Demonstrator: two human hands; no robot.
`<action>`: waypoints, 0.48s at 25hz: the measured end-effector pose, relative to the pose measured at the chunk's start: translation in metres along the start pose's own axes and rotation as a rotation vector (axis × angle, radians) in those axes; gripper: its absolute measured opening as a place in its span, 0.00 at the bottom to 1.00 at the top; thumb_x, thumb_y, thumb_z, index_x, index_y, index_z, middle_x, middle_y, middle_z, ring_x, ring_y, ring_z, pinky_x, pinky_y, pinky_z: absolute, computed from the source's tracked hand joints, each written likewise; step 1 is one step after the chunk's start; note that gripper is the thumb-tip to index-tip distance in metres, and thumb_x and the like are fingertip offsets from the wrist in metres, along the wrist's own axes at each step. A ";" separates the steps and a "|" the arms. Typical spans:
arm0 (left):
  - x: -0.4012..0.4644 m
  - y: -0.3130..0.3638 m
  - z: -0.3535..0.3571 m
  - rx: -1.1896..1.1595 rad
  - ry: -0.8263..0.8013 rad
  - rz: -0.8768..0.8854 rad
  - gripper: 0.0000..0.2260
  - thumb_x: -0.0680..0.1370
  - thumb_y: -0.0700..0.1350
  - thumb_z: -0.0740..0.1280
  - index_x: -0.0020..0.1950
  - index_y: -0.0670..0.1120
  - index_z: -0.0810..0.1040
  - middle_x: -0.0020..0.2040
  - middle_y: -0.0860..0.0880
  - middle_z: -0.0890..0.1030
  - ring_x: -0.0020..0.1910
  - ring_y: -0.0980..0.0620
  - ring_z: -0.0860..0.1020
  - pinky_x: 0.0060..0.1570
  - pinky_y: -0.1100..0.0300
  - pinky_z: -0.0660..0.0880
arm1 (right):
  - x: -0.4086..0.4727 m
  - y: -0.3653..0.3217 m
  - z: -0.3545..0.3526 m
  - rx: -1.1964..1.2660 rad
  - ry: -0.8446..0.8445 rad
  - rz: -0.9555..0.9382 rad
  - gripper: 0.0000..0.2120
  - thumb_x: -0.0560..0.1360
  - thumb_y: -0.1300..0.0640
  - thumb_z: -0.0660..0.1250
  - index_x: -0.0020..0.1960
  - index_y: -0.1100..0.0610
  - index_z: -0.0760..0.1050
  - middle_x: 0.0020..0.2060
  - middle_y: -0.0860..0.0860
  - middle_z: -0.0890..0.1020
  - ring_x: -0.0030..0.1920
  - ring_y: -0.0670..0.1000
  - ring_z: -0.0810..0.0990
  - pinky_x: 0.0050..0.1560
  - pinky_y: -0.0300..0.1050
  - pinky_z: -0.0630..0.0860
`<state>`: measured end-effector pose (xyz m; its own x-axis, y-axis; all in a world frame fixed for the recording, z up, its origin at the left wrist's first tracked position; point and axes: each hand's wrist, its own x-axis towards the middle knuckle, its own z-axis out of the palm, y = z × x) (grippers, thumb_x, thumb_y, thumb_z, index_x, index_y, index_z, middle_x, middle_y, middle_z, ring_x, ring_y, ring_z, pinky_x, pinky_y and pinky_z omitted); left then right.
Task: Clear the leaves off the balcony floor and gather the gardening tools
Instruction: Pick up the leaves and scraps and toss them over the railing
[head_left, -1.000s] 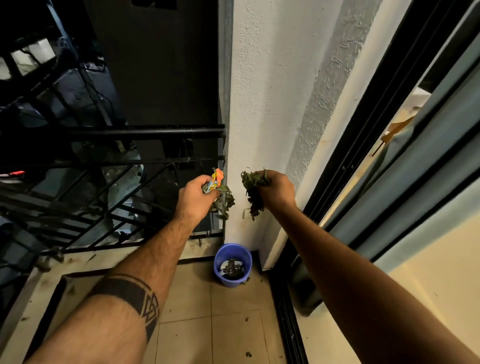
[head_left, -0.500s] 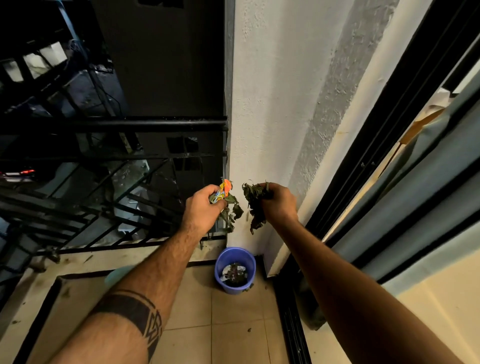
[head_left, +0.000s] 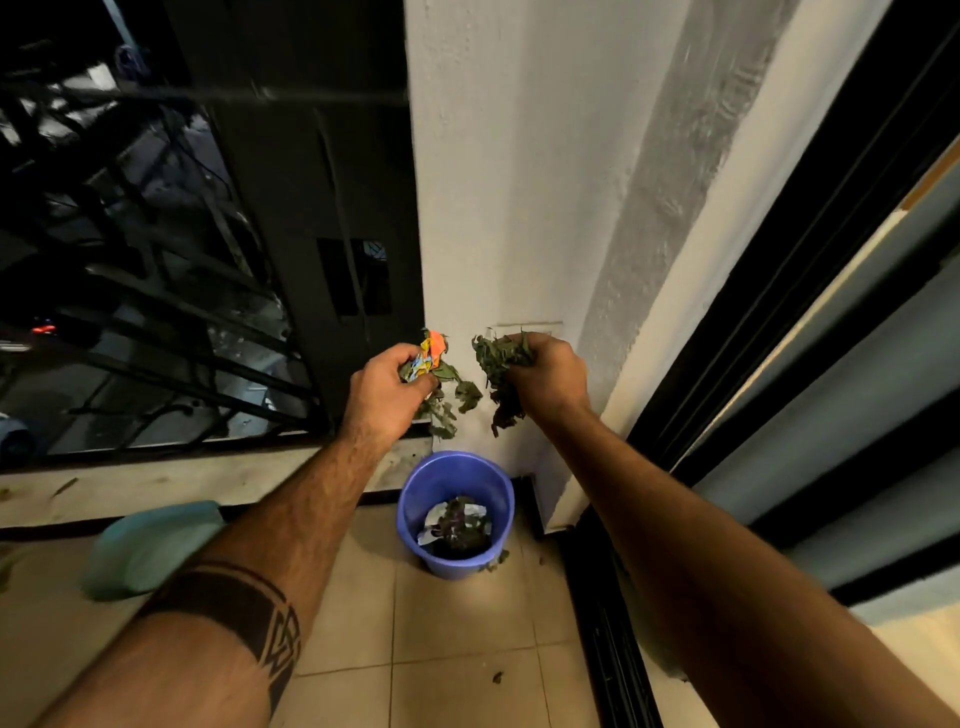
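My left hand (head_left: 382, 392) grips a bunch of green leaves (head_left: 452, 395) together with a crumpled orange and blue wrapper (head_left: 430, 353). My right hand (head_left: 550, 374) grips a second clump of wilted leaves (head_left: 498, 364). Both hands are held out side by side, above a blue bucket (head_left: 415, 493) that stands on the tiled floor in the corner by the white wall. Inside the bucket lie more leaves and bits of paper (head_left: 457, 522). A few leaf scraps (head_left: 497, 677) lie on the tiles near the bucket.
A black metal railing (head_left: 156, 332) closes off the balcony on the left, above a low concrete ledge (head_left: 156, 483). A teal object (head_left: 150, 545) sits on the floor behind my left forearm. The black sliding-door track (head_left: 602, 623) and frame run along the right.
Both hands with their leaves have come lower and closer to the bucket, and the view has tilted down. The grips are unchanged.
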<state>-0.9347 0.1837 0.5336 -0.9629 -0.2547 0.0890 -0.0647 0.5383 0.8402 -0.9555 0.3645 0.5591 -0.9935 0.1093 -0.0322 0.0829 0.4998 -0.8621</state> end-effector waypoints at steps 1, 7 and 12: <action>0.003 -0.027 0.021 -0.006 -0.010 0.002 0.06 0.76 0.41 0.72 0.52 0.50 0.81 0.34 0.57 0.78 0.24 0.66 0.72 0.23 0.73 0.64 | 0.007 0.026 0.016 0.000 0.000 0.004 0.11 0.78 0.67 0.67 0.55 0.53 0.82 0.40 0.50 0.85 0.33 0.47 0.84 0.29 0.39 0.81; 0.023 -0.167 0.122 0.066 -0.017 0.051 0.08 0.76 0.42 0.72 0.54 0.50 0.82 0.39 0.53 0.82 0.27 0.63 0.74 0.28 0.69 0.67 | 0.043 0.166 0.105 -0.001 -0.019 0.027 0.19 0.76 0.70 0.65 0.51 0.47 0.81 0.39 0.50 0.85 0.28 0.47 0.84 0.26 0.39 0.79; 0.028 -0.266 0.193 0.088 -0.052 0.040 0.09 0.74 0.40 0.71 0.50 0.52 0.81 0.37 0.52 0.81 0.29 0.58 0.75 0.34 0.59 0.72 | 0.057 0.267 0.179 -0.018 -0.047 0.048 0.18 0.73 0.66 0.67 0.58 0.51 0.82 0.48 0.52 0.86 0.49 0.53 0.84 0.55 0.52 0.82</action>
<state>-0.9955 0.1884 0.2093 -0.9773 -0.1910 0.0916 -0.0468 0.6164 0.7860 -1.0043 0.3503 0.2368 -0.9909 0.0933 -0.0973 0.1315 0.5103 -0.8499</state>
